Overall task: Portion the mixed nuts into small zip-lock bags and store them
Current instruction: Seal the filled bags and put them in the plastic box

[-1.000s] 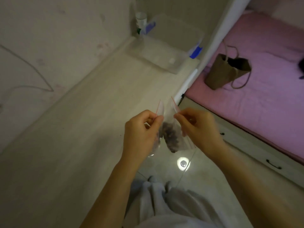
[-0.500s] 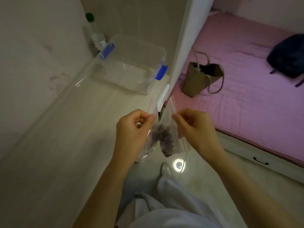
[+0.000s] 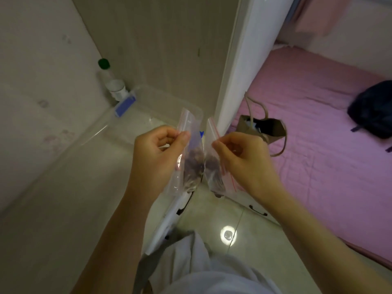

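Now: left hand (image 3: 157, 158) grip pinching thin clear zip-lock bag (image 3: 188, 124); right hand (image 3: 244, 162) grip pinching second bag (image 3: 213, 143); dark lumpy nuts (image 3: 194, 161) bulging in both.

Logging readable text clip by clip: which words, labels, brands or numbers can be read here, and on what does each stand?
No text can be read.
White label on the green-capped bottle: too blurred to read.
On the left bag and the right bag: red zip lines only, no print visible.
On the paper bag and the clear box: no print visible.
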